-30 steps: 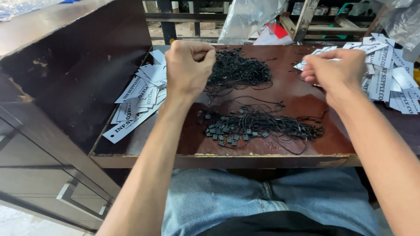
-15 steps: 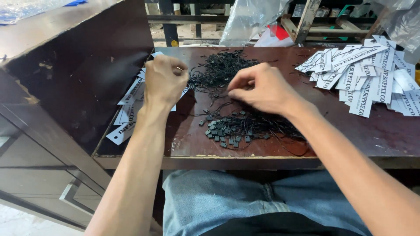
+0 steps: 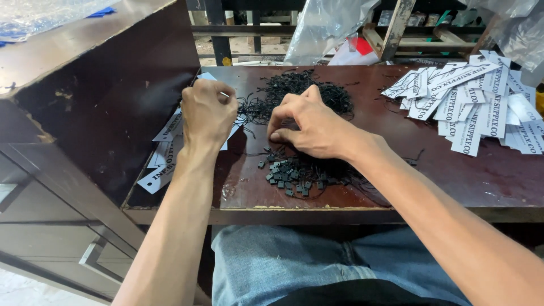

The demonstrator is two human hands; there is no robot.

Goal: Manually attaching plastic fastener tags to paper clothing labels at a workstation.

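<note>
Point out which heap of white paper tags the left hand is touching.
The smaller heap of white paper tags at the table's left edge, under the left hand; the bigger heap lies far right, untouched.

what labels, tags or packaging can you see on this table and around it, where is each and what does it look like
Pile of white rectangular paper tags with black print: right side of the dark brown wooden table, fanned and overlapping.
Second heap of the same white tags: left table edge, under and beside the closed left hand.
Clear crumpled plastic bag: behind the table, centre top.
Red and white packet: beside that bag, partly hidden.
</note>
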